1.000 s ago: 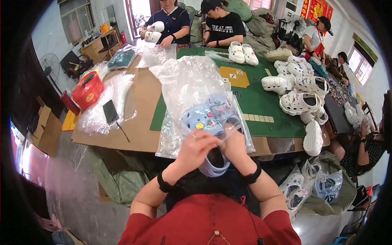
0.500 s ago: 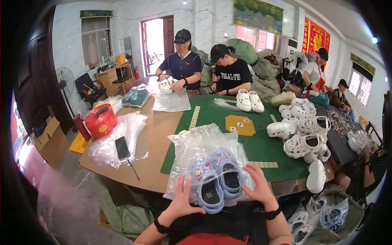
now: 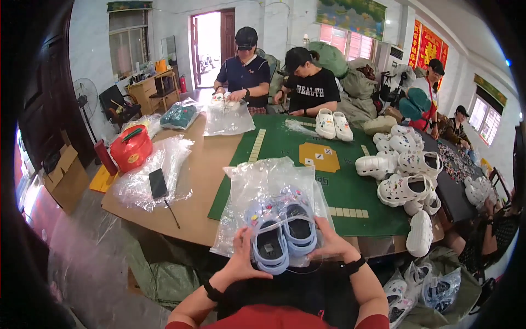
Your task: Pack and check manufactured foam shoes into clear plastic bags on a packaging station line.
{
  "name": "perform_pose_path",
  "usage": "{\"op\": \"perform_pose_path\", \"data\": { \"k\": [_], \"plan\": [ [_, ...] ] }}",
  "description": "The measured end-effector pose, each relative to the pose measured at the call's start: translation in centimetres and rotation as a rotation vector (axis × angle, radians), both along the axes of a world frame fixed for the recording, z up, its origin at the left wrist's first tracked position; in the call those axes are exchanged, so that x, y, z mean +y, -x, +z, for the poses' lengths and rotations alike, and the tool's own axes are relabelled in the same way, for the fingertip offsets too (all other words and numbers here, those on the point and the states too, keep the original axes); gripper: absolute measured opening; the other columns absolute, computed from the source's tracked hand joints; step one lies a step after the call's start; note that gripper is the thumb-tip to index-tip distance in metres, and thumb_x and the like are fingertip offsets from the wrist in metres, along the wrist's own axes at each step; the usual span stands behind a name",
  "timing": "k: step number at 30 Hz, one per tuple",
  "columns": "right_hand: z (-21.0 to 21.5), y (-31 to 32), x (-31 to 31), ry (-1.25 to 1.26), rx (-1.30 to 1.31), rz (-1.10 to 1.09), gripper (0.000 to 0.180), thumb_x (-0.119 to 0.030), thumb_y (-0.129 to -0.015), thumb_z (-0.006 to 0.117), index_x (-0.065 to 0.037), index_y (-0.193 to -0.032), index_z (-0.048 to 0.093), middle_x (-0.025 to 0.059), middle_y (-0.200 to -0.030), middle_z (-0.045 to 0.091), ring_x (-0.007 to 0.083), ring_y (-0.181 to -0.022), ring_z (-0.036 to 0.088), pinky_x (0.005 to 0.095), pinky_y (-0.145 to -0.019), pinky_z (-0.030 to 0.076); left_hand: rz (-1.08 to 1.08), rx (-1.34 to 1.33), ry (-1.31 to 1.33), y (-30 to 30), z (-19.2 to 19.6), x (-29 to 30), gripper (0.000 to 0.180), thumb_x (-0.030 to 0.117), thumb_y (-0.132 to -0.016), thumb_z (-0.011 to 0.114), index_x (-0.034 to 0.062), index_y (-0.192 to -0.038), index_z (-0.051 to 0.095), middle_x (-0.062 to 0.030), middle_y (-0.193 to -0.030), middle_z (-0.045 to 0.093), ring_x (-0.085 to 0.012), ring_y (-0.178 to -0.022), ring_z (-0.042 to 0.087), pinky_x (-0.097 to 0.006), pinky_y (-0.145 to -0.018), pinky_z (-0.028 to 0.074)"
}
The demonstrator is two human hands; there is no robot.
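A pair of light blue clogs (image 3: 272, 257) with colourful charms lies at the table's near edge, toes pointing away from me. Their fronts are inside a clear plastic bag (image 3: 263, 175), while the heels show at its near opening. My left hand (image 3: 241, 260) presses against the left clog's side, its thumb below the heel. From the other side, my right hand (image 3: 331, 243) holds the right clog, fingers along its edge and the bag film. Together the two hands grip the pair from both sides.
White clogs (image 3: 405, 189) are heaped on the right of the green mat (image 3: 350, 192). At left are a phone (image 3: 158, 183), loose plastic bags (image 3: 175, 148) and a red bag (image 3: 131, 149). Bagged clogs (image 3: 441, 290) sit in a sack lower right. Several co-workers surround the tables.
Both hands have closed in on the blue clogs, which sit a little further left and nearer in view. A co-worker at right has lifted dark green clogs.
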State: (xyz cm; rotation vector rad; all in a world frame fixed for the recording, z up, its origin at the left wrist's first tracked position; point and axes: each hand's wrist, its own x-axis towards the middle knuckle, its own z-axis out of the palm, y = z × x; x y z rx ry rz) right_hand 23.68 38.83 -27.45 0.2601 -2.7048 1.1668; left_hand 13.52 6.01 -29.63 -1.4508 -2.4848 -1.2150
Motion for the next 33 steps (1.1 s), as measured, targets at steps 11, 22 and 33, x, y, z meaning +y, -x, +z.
{"op": "perform_pose_path", "data": {
  "k": [11, 22, 33],
  "plan": [
    [-0.5, 0.2, -2.8, 0.446, -0.071, -0.066, 0.090, -0.035, -0.056, 0.095, -0.005, -0.119, 0.037, 0.0078, -0.111, 0.046, 0.0200, -0.104, 0.045, 0.0332, -0.092, 0.039, -0.137, -0.345, -0.397, 4.4, 1.0, -0.3, 0.146, 0.047, -0.044, 0.094, 0.0026, -0.153, 0.008, -0.0164, -0.132, 0.031, -0.0315, -0.124, 0.035, -0.042, -0.111, 0.027],
    [-0.3, -0.5, -4.9, 0.417, -0.114, -0.229, 0.052, -0.016, -0.075, 0.085, -0.010, -0.072, 0.034, -0.0065, -0.071, 0.035, 0.0064, -0.069, 0.033, 0.0225, -0.058, 0.032, -0.150, -0.561, -0.510, 4.2, -0.2, 0.0, 0.121, 0.030, -0.058, 0.091, 0.0029, -0.150, 0.018, -0.0135, -0.145, 0.033, -0.0263, -0.134, 0.036, -0.041, -0.108, 0.032],
    [3.8, -2.2, -6.9, 0.955, -0.052, -0.126, 0.024, -0.005, -0.088, 0.065, -0.012, -0.085, 0.042, -0.0028, -0.075, 0.051, 0.0059, -0.064, 0.052, 0.0209, -0.057, 0.045, 0.295, -0.550, -0.467, 4.1, 0.6, -0.6, 0.050, 0.000, -0.074, 0.073, 0.0058, -0.116, 0.047, -0.0005, -0.084, 0.057, -0.0059, -0.075, 0.052, -0.023, -0.065, 0.040]
  ]
}}
